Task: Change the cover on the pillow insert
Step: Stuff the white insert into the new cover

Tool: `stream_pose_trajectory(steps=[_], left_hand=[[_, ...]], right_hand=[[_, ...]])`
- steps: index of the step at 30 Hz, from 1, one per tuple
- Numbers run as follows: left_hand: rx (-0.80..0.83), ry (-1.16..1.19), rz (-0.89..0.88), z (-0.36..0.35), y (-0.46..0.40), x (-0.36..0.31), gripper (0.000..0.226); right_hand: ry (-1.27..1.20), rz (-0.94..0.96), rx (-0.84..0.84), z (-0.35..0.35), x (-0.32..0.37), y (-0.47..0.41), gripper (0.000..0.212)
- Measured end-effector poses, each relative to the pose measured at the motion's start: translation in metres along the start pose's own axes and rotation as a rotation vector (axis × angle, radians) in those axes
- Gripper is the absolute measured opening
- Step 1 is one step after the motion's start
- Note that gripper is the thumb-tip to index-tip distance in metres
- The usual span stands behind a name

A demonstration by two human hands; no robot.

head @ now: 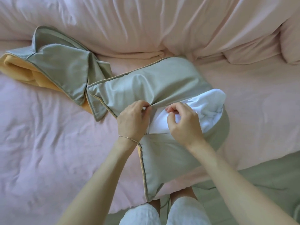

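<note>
A sage-green pillow cover with piped edges lies on the pink bed, wrapped around a white pillow insert that shows through an open slit in the middle. My left hand pinches the green edge of the slit at its upper left end. My right hand rests over the opening with its fingers curled and pinching at the white insert or the slit's edge; I cannot tell which. A second cover, green with an orange-yellow underside, lies crumpled to the upper left.
A pink duvet covers the bed, with pink pillows piled along the back and right. A green bed edge runs along the lower right. My legs in white shorts stand at the bottom.
</note>
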State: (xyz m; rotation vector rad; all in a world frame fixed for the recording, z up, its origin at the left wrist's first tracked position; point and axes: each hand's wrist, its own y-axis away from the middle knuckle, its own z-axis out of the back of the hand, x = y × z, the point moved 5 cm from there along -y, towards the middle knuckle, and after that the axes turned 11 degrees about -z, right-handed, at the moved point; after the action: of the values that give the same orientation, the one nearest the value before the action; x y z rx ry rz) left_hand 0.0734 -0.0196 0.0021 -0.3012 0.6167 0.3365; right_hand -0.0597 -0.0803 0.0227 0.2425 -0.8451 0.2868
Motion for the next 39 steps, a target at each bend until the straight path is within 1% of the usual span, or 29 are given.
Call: stream_pose_trajectory(steps=[3,5,7,8,9,11,12,14,15,16,18,19,20,21,22,23,25,27,28,30,31,33,35,37,38,39], left_hand=[[-0.015,0.152,0.214,0.003,-0.007,0.013,0.014],[-0.057,0.232,0.343,0.006,-0.011,0.022,0.014],[-0.072,0.303,0.45,0.007,-0.014,0.035,0.012],[-0.084,0.367,0.507,0.007,-0.016,0.043,0.015],[-0.1,0.456,0.574,0.008,-0.017,0.05,0.019],[-0.111,0.62,0.708,0.01,-0.017,0.057,0.029],[-0.1,0.699,0.758,0.012,-0.016,0.058,0.033],[-0.045,0.894,0.819,0.013,-0.018,0.058,0.038],[0.023,0.986,0.823,0.012,-0.02,0.056,0.035],[0.124,1.033,0.804,0.012,-0.022,0.053,0.029],[0.349,0.972,0.709,0.012,-0.026,0.046,0.019],[0.429,0.898,0.648,0.012,-0.028,0.042,0.022],[0.469,0.821,0.588,0.011,-0.029,0.04,0.027],[0.476,0.743,0.526,0.011,-0.03,0.037,0.032],[0.459,0.671,0.47,0.012,-0.032,0.035,0.032],[0.43,0.605,0.422,0.014,-0.033,0.033,0.027],[0.348,0.479,0.34,0.018,-0.035,0.033,0.02],[0.252,0.292,0.264,0.025,-0.039,0.034,0.016],[0.211,0.183,0.242,0.03,-0.04,0.034,0.015],[0.162,0.027,0.23,0.035,-0.042,0.037,0.021],[0.151,-0.015,0.236,0.036,-0.042,0.037,0.024],[0.151,-0.028,0.319,0.034,-0.04,0.042,0.026],[0.164,0.055,0.453,0.029,-0.033,0.053,0.033],[0.141,0.258,0.546,0.024,-0.028,0.063,0.037],[0.122,0.364,0.579,0.023,-0.026,0.064,0.035],[0.106,0.452,0.619,0.022,-0.023,0.066,0.034]], right_hand=[[0.163,0.218,0.087,-0.018,0.006,0.002,0.025],[0.368,0.317,0.117,-0.031,0.009,0.003,0.032],[0.614,0.351,0.152,-0.046,0.009,0.0,0.042],[0.715,0.354,0.181,-0.054,0.01,-0.002,0.043],[0.789,0.361,0.201,-0.063,0.009,-0.005,0.044],[0.836,0.358,0.27,-0.072,0.013,-0.011,0.051],[0.851,0.347,0.324,-0.074,0.014,-0.013,0.049],[0.931,0.353,0.465,-0.076,0.016,-0.014,0.032],[0.973,0.332,0.517,-0.076,0.012,-0.014,0.028],[0.986,0.319,0.526,-0.074,0.007,-0.016,0.031],[0.997,0.288,0.501,-0.067,0.004,-0.017,0.038],[0.979,0.28,0.496,-0.065,0.004,-0.016,0.041],[0.96,0.287,0.477,-0.063,0.006,-0.016,0.044],[0.963,0.29,0.474,-0.06,0.009,-0.013,0.045],[0.935,0.328,0.404,-0.057,0.012,-0.012,0.04],[0.888,0.373,0.331,-0.053,0.017,-0.012,0.031],[0.857,0.524,0.329,-0.056,0.023,-0.005,0.015],[0.853,0.654,0.393,-0.064,0.025,-0.001,0.014],[0.859,0.659,0.454,-0.068,0.025,0.001,0.017],[0.805,0.604,0.532,-0.074,0.028,-0.004,0.017],[0.757,0.589,0.518,-0.076,0.033,-0.004,0.019],[0.709,0.529,0.491,-0.076,0.04,-0.003,0.026],[0.736,0.503,0.437,-0.078,0.038,-0.002,0.024],[0.714,0.417,0.42,-0.074,0.034,-0.002,0.041],[0.731,0.408,0.411,-0.072,0.032,-0.002,0.049],[0.76,0.407,0.404,-0.072,0.028,-0.003,0.052]])
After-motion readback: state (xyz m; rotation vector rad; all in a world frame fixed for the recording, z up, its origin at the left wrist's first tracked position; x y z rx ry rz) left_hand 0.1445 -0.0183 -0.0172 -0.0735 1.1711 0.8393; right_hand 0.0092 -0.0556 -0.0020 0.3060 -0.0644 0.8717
